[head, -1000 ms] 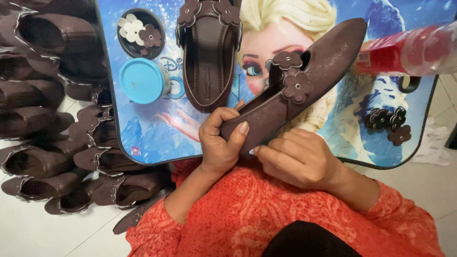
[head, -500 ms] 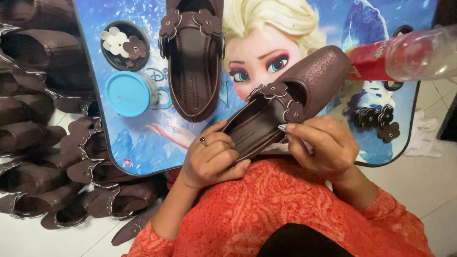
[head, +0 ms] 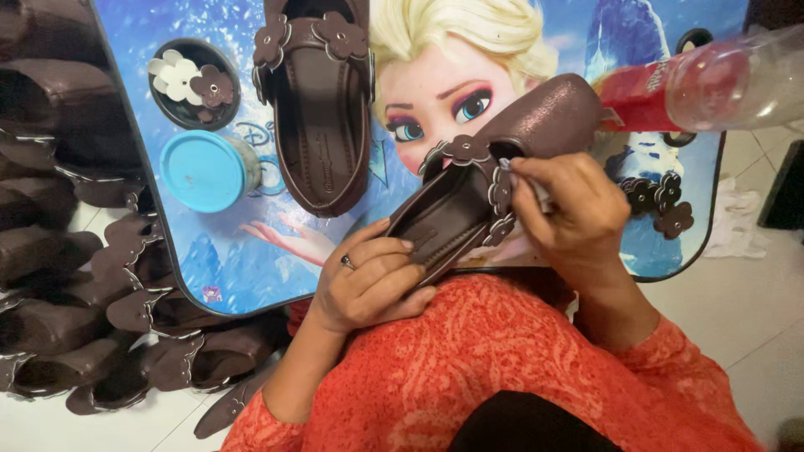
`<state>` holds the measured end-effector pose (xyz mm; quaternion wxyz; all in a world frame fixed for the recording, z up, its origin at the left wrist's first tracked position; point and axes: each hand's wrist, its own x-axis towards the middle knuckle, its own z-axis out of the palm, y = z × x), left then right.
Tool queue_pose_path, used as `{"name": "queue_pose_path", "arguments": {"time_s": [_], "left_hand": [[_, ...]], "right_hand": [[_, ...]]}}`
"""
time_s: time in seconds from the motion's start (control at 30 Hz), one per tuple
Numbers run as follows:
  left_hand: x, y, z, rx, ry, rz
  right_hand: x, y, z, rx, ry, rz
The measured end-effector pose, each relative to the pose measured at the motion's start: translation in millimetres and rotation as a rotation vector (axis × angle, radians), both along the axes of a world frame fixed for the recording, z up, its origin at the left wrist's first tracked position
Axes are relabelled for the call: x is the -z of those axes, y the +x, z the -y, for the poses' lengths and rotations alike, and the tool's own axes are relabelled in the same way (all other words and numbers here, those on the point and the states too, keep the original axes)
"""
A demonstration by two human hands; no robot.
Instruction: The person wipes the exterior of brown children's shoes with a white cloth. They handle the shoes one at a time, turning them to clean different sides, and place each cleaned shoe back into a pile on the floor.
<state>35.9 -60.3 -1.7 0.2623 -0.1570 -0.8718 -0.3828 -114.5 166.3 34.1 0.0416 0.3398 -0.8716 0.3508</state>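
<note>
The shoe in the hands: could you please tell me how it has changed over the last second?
The shoe was turned from sole-up to opening-up. The left hand moved to grip its heel end from below; the right hand moved from beneath it to its flower strap. Unchanged: both hands hold it, and the second shoe, blue lid and bottle lie on the table.

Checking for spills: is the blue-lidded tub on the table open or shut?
Shut: the blue lid covers the tub's whole top.
</note>
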Motion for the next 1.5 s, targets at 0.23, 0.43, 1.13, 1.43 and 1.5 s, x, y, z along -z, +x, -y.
{"name": "queue_pose_path", "arguments": {"time_s": [0.23, 0.43, 1.13, 1.43, 1.5], "left_hand": [[4.5, 21.4, 7.6, -0.092, 0.070, 0.179], [-4.2, 30.1, 12.7, -0.150, 0.028, 0.377], [-10.7, 18.2, 10.1, -0.165, -0.123, 0.504], [-9.7, 27.2, 19.5, -0.167, 0.073, 0.316], [-7.6, 29.0, 21.8, -0.174, 0.079, 0.274]], "right_hand": [[-28.1, 3.1, 5.2, -0.045, -0.174, 0.052], [-45.2, 7.6, 37.7, -0.545, 0.116, -0.158], [-49.7, -11.6, 70.9, -1.001, 0.443, -0.013], [-89.2, -16.5, 35.0, -0.513, 0.223, 0.092], [-81.1, -16.6, 19.3, -0.342, 0.052, 0.194]]}}
